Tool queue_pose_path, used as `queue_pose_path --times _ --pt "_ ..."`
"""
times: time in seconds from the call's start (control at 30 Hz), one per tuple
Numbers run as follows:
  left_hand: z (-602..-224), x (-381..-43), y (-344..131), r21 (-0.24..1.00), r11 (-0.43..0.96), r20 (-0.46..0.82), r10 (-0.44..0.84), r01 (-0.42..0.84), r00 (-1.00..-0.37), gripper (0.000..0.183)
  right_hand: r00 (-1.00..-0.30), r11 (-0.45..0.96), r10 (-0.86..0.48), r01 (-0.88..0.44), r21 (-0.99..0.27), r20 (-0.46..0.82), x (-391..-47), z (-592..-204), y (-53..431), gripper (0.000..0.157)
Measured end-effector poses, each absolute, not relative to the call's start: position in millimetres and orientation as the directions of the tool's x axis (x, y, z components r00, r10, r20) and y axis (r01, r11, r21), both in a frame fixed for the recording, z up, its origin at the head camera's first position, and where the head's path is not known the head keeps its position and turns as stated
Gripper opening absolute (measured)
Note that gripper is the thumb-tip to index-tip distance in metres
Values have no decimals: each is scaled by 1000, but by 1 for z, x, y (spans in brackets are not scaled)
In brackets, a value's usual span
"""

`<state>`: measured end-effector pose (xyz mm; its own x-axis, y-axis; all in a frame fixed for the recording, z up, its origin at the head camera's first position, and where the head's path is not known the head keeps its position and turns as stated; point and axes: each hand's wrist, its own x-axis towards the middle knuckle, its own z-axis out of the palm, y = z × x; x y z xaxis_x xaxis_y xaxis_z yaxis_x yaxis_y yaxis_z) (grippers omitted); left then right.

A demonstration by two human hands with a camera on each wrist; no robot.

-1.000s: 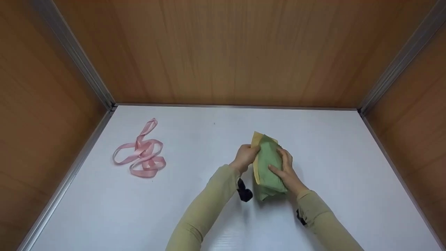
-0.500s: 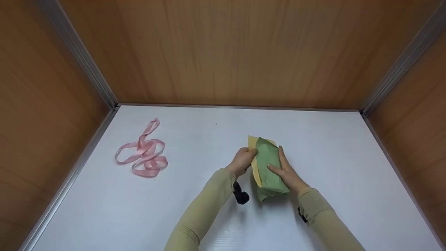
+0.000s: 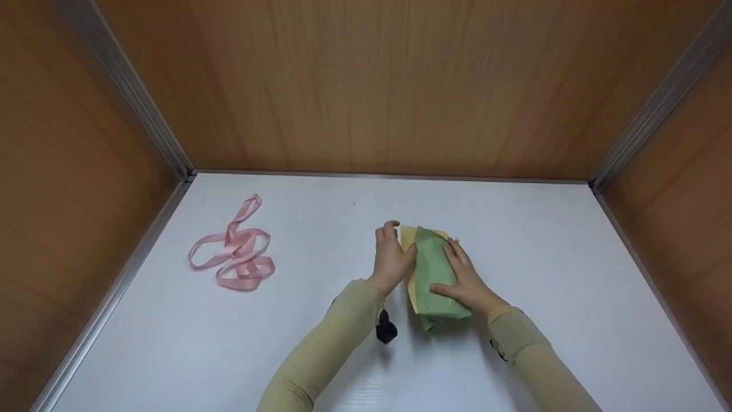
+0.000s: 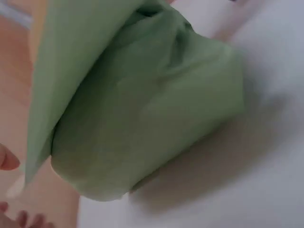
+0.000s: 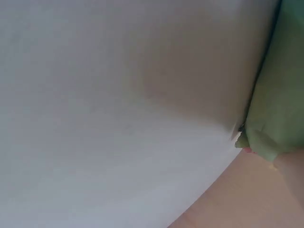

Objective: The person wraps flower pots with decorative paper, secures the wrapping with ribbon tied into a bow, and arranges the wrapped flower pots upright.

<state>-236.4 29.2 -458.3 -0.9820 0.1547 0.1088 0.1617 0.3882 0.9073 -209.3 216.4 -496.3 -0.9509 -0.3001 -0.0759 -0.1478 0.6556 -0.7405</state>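
A package wrapped in green paper (image 3: 430, 272) stands slightly tilted over the table, right of the middle in the head view. Pale yellow paper (image 3: 408, 236) shows along its left and top edges. My right hand (image 3: 472, 289) holds it from the right, thumb across the green front and fingers along the upper right side. At the left edge, my left hand (image 3: 392, 260) has its thumb by the yellow paper, other fingers raised and apart from it. The folded lower end of the package (image 4: 142, 118) fills the left wrist view; its side shows at the right wrist view's edge.
A loosely looped pink ribbon (image 3: 240, 249) lies on the white table (image 3: 320, 229) at the left. Wooden panels (image 3: 366, 86) with metal edging enclose the table at the back and both sides. A dark strap piece (image 3: 386, 329) hangs from my left wrist.
My left hand has loosened its grip on the package's left edge and spread its fingers. The package has shifted slightly left, and my right hand has slid a little over its front.
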Motion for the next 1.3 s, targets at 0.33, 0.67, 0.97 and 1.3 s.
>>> queue_pose_path --times 0.33,0.67,0.97,1.3 --pt "-470 -199 27 267 582 165 758 768 -631 45 -962 546 -258 -72 -835 -86 -210 -500 215 63" --pt "-487 -198 24 253 585 51 787 770 -615 65 -966 476 -229 -2 -880 -121 -211 -498 218 58" --pt "-487 -198 26 188 598 62 785 779 -617 60 -933 487 -300 30 -873 -200 -228 -496 226 60" --pt "-474 -215 29 295 720 -8 659 628 -752 61 -944 521 -318 -94 -848 -91 -233 -500 220 58"
